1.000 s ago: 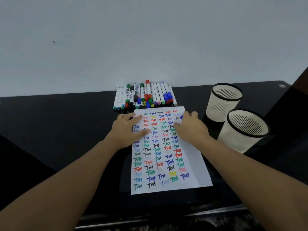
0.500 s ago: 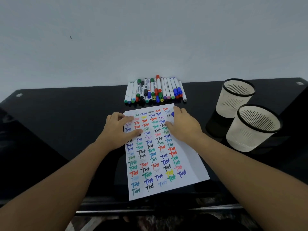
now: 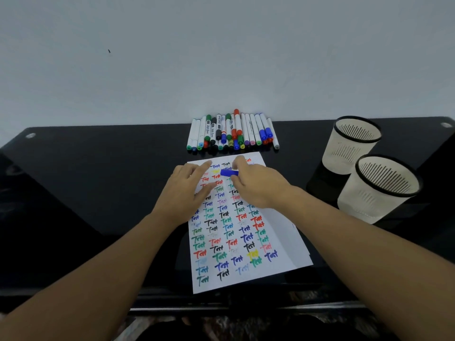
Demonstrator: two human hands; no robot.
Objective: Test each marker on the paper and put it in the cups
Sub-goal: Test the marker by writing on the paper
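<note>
**Blue marker pinched over the test sheet**

The right hand (image 3: 258,185) pinches a blue marker (image 3: 229,172) between thumb and fingers, with the blue end sticking out to the left, low over the top of the paper (image 3: 278,232); how much of it lies hidden under the hand cannot be told. The left hand (image 3: 186,193) rests flat on the sheet's upper left part, fingers straight and spread, holding nothing. The paper lies on the black table (image 3: 98,180), covered in rows of coloured "Test" words. Beyond its far edge a row of markers (image 3: 232,132) lies side by side against the wall. To the right stand two white cups (image 3: 378,190) with black rims, close together, well apart from the blue marker.
</note>
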